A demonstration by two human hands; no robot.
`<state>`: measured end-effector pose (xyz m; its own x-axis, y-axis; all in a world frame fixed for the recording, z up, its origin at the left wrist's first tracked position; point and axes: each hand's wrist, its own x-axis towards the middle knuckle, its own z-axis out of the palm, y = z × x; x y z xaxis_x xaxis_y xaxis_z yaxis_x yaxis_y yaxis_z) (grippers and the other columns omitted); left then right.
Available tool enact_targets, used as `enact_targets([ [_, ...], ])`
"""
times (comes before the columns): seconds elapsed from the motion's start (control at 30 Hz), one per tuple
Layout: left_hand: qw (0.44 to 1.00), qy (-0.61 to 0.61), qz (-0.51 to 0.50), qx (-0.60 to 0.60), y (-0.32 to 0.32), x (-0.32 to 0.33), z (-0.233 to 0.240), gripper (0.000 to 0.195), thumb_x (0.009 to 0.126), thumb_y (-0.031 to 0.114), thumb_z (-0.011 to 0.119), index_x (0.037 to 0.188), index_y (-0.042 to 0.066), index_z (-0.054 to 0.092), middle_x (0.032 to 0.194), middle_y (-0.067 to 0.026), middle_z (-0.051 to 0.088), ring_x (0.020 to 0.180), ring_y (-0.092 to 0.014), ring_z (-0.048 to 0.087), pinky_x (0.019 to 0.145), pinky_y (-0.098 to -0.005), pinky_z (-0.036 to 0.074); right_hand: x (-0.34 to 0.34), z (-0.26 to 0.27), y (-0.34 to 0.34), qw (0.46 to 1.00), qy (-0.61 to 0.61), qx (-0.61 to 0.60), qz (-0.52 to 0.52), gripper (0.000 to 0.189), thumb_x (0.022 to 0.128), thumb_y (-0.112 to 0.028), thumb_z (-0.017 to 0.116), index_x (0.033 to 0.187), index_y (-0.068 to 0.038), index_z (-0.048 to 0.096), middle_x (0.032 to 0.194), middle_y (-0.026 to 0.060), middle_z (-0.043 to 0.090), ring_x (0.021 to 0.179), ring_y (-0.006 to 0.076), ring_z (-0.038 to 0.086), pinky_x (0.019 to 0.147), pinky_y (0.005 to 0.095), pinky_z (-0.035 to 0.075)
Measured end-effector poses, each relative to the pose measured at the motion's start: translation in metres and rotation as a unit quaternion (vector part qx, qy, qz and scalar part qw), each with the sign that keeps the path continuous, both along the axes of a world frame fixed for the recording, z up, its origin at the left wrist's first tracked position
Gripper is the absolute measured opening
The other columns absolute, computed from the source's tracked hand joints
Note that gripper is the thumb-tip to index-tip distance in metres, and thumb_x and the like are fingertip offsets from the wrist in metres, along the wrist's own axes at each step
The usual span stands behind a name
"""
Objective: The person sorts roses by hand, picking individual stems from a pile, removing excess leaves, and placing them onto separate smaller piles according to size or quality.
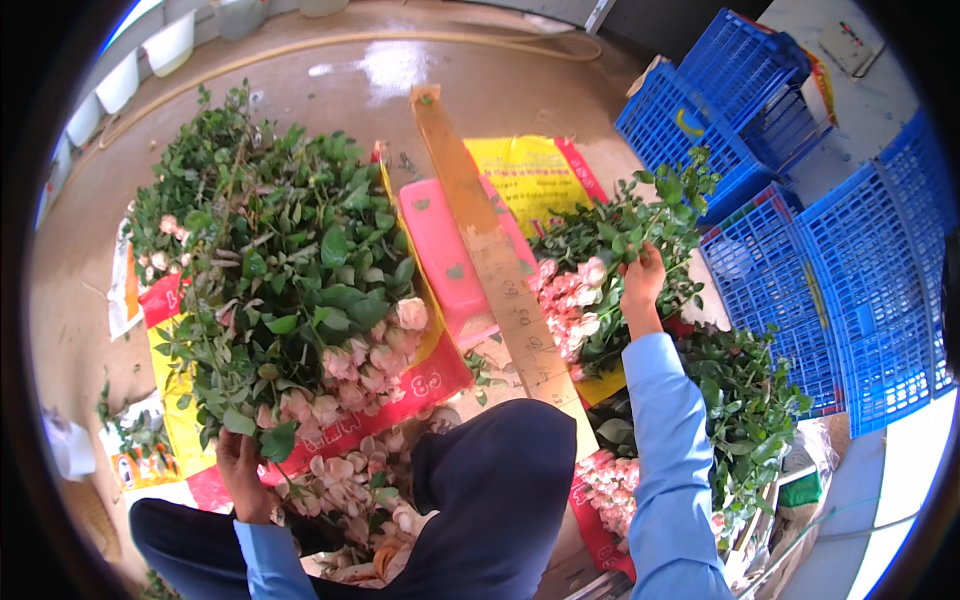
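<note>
My right hand [643, 289] is at the right-hand bunch of pink roses [564, 307], its fingers closed on a leafy rose stem [675, 187]. That bunch lies with its blooms toward the wooden board. My left hand [244, 480] is at the near edge of a large heap of cut roses [300, 247], against the leaves; its fingertips are partly hidden and I cannot tell whether they grip a stem. Pale pink blooms [375, 360] face me along the heap's near right side. Loose petals and rose heads [360, 480] lie between my legs.
A wooden board with handwritten marks [480, 247] runs away from my knee across a pink plastic stool [431, 225]. Printed yellow and red sacks [525, 172] lie under the flowers. Blue plastic crates [862, 285] stand at right, beside more roses [735, 405]. A hose [315, 46] crosses the floor.
</note>
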<state>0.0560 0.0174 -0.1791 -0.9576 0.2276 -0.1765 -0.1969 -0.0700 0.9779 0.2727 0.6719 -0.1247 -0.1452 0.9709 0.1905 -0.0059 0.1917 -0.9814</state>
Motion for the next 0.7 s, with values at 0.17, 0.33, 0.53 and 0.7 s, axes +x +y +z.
enact_targets([
  [0.17,0.999,-0.007,0.023,-0.04,-0.005,-0.001,-0.013,0.033,0.098,0.012,0.06,0.129,-0.001,0.057,0.119,-0.0057,0.065,0.099,-0.012,0.063,0.082,-0.0256,0.05,-0.052,-0.064,0.049,0.993,-0.08,-0.019,-0.084,0.047,0.089,0.007,0.053,0.134,-0.004,0.053,0.101,0.0069,0.06,0.082,0.0143,0.06,0.063,0.0275,0.055],
  [0.33,0.993,0.024,0.03,-0.11,0.013,-0.009,-0.015,0.033,0.099,0.012,0.056,0.129,-0.001,0.058,0.117,-0.0058,0.066,0.095,-0.012,0.064,0.08,-0.027,0.051,-0.057,-0.131,0.116,0.904,-0.347,0.038,-0.247,0.028,0.079,-0.008,0.071,0.107,-0.001,0.071,0.095,0.014,0.073,0.082,0.022,0.071,0.07,0.0333,0.058],
  [0.53,0.984,-0.034,0.02,-0.173,0.006,-0.013,-0.001,0.035,0.099,0.013,0.056,0.131,-0.002,0.058,0.119,-0.0074,0.065,0.102,-0.014,0.063,0.086,-0.0282,0.05,-0.089,-0.157,0.121,0.738,-0.665,-0.055,-0.101,0.025,0.078,-0.016,0.064,0.094,0.002,0.073,0.104,0.0172,0.073,0.1,0.0278,0.071,0.083,0.0348,0.056],
  [0.7,0.987,0.006,0.045,-0.155,0.009,-0.006,-0.001,0.035,0.099,0.016,0.056,0.129,-0.002,0.058,0.118,-0.0071,0.066,0.1,-0.015,0.063,0.086,-0.0284,0.051,-0.105,-0.154,0.122,0.734,-0.666,-0.054,-0.12,0.031,0.073,-0.016,0.069,0.098,0.002,0.072,0.104,0.0187,0.072,0.103,0.0323,0.07,0.088,0.0388,0.055],
])
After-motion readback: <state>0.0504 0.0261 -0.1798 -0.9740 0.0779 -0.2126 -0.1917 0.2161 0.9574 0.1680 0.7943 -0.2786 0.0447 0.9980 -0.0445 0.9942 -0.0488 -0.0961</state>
